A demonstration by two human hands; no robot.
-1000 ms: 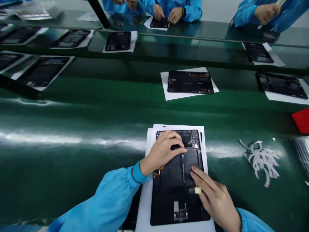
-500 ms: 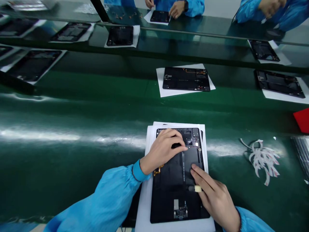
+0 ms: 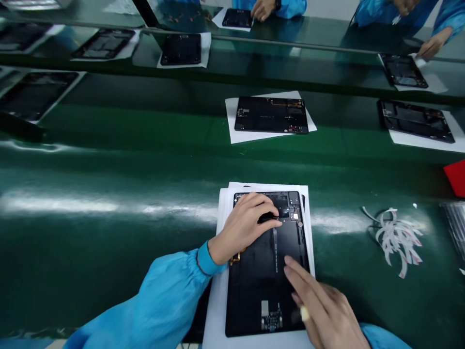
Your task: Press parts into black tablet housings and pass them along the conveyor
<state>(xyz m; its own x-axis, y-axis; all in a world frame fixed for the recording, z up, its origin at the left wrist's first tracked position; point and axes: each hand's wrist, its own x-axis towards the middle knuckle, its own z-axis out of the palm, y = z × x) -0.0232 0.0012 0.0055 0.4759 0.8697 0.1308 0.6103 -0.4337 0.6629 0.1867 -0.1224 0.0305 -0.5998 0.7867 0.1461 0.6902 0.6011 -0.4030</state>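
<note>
A black tablet housing (image 3: 254, 291) lies on white foam sheets (image 3: 218, 320) in front of me, with a small circuit board (image 3: 271, 315) near its bottom edge. My left hand (image 3: 250, 218) rests across the upper part, fingers curled and thumb close to the fingertips. Whatever they pinch is hidden. Over the lower right side is my right hand (image 3: 323, 305), index and middle fingers stretched forward together. Tucked in its other fingers is a small cream-coloured piece (image 3: 304, 312), blurred, with a dark end. An orange flex cable (image 3: 236, 257) shows beside my left wrist.
Curled white adhesive strips (image 3: 397, 237) lie in a pile to the right. A red object (image 3: 456, 177) sits at the right edge. Further back, another tablet housing (image 3: 271, 115) and one at right (image 3: 417, 121) lie on white sheets. Co-workers' hands (image 3: 264, 8) show behind a raised shelf.
My right hand has drawn down and back from the housing's middle, taking the cream-coloured piece along. My left hand stays in place. A co-worker's hand now reaches the housing at far right.
</note>
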